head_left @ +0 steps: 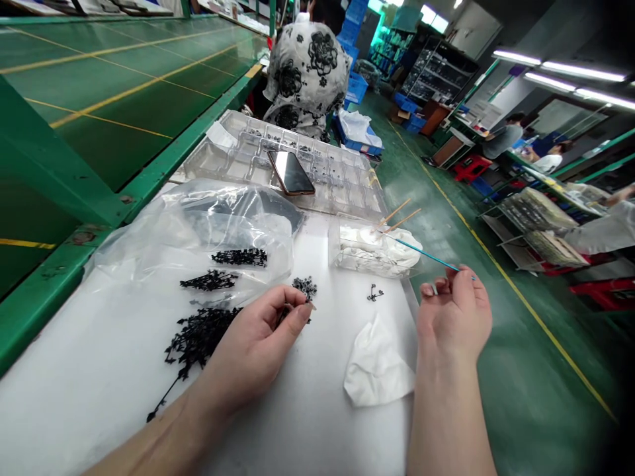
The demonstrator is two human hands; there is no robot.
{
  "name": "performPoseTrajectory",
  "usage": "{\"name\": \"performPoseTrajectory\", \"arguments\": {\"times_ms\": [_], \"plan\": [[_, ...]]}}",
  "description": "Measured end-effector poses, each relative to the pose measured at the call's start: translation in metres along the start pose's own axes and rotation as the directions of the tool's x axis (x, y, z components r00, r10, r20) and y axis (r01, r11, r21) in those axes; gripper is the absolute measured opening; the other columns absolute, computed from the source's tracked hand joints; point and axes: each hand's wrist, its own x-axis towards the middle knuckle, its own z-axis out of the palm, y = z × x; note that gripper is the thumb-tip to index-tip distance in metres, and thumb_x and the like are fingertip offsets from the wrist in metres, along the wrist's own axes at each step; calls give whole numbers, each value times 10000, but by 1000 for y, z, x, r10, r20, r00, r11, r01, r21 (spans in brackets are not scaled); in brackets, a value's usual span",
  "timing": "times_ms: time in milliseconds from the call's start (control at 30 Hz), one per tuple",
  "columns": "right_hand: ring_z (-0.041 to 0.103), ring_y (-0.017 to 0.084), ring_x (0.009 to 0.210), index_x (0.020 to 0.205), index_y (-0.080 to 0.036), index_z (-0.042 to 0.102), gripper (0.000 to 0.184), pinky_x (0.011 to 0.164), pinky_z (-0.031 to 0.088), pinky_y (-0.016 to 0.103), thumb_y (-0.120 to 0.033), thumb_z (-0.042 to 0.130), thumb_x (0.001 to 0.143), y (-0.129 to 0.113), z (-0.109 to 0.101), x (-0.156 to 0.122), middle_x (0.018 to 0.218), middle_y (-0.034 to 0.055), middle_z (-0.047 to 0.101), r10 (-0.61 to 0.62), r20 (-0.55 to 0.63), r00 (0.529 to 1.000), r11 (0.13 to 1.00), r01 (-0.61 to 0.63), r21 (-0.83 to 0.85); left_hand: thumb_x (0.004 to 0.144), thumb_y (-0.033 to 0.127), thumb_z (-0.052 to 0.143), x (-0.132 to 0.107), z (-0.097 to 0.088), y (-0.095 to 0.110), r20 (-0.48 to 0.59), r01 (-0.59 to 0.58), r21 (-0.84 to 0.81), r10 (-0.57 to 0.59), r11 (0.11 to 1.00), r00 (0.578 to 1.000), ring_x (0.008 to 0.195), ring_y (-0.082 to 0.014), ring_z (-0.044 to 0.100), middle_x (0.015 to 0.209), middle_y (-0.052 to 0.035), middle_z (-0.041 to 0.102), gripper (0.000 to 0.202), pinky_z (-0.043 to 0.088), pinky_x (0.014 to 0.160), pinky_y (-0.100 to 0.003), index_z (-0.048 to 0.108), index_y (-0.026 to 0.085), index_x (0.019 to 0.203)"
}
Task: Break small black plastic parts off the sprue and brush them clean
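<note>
My right hand [454,314] pinches the end of a thin blue stick [429,255]. The stick's far tip reaches into a clear plastic box [342,259] stuffed with white wadding [364,254]. Two wooden sticks [404,219] also stand in that box. My left hand [265,337] is closed, thumb against index finger, above the table; whatever is in the pinch is hidden or too small to name. Just beyond it lies a cluster of small dark ring-like parts [303,285]. To its left spreads a heap of black plastic sprue-like pieces [198,337].
Two smaller black piles [239,257] lie by a clear plastic bag [198,211]. A white cloth [377,363] and a small black branched piece [375,292] lie on the right. Behind, a phone [292,173] rests on a divided clear tray [342,182]. A green frame [106,215] borders the left.
</note>
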Motion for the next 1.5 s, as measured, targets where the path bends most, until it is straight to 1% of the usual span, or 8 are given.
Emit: {"name": "performPoseTrajectory", "arguments": {"times_ms": [100, 233, 333, 567, 800, 1300, 1400, 1500], "plan": [[541, 111, 678, 949, -186, 682, 289, 544, 435, 248, -295, 880, 769, -6, 9, -15, 858, -16, 620, 20, 127, 992, 996, -31, 86, 1055, 525, 602, -1, 1, -2, -16, -47, -16, 46, 999, 999, 757, -159, 489, 857, 18, 564, 285, 391, 688, -288, 637, 244, 1029], [514, 112, 661, 911, -186, 704, 201, 556, 431, 262, -259, 846, 790, -10, 19, -36, 842, -12, 588, 96, 261, 961, 982, -134, 134, 1072, 448, 590, -2, 2, -2, -31, -135, -15, 134, 991, 990, 776, -163, 487, 863, 16, 541, 240, 404, 712, -308, 615, 234, 966], [483, 118, 659, 875, -197, 723, 136, 559, 435, 274, -270, 822, 817, -9, 21, -45, 825, -1, 567, 122, 319, 940, 977, -169, 126, 1067, 396, 599, -2, 3, -1, -43, -181, -7, 181, 983, 983, 805, -168, 501, 889, 8, 548, 210, 416, 737, -319, 604, 228, 942], [442, 156, 642, 814, -254, 742, 82, 519, 390, 324, -311, 779, 861, -9, 21, -50, 788, 18, 491, 93, 409, 908, 989, -133, 71, 1056, 361, 611, -3, 4, -1, -45, -205, -3, 204, 979, 978, 776, -158, 490, 887, 14, 543, 186, 413, 709, -317, 588, 231, 925], [475, 132, 646, 836, -197, 719, 98, 541, 403, 276, -265, 789, 838, -12, 26, -58, 759, -8, 547, 98, 413, 905, 982, -155, 105, 1060, 331, 597, -2, 5, -1, -38, -241, 44, 243, 970, 969, 783, -164, 509, 884, 10, 556, 168, 426, 714, -322, 590, 228, 928], [493, 135, 647, 837, -196, 716, 100, 541, 413, 282, -265, 787, 850, -11, 24, -56, 761, 0, 556, 76, 412, 908, 987, -127, 96, 1064, 321, 592, -2, 4, -1, -19, -226, 75, 228, 971, 973, 782, -159, 508, 876, 18, 544, 160, 425, 727, -318, 586, 232, 931], [482, 131, 644, 826, -201, 718, 134, 524, 419, 292, -280, 824, 805, -10, 22, -44, 782, 2, 562, 107, 338, 935, 980, -156, 120, 1068, 327, 587, -3, 4, 0, -22, -232, 79, 235, 969, 972, 780, -160, 505, 874, 20, 545, 161, 422, 720, -314, 587, 237, 935], [486, 119, 637, 819, -206, 686, 189, 499, 415, 267, -280, 850, 760, -6, 18, -26, 789, -12, 573, 111, 186, 976, 984, -134, 116, 1088, 363, 563, -5, 3, 0, -12, -222, 97, 225, 970, 974, 781, -162, 504, 873, 21, 537, 185, 417, 713, -308, 585, 244, 948]]}}
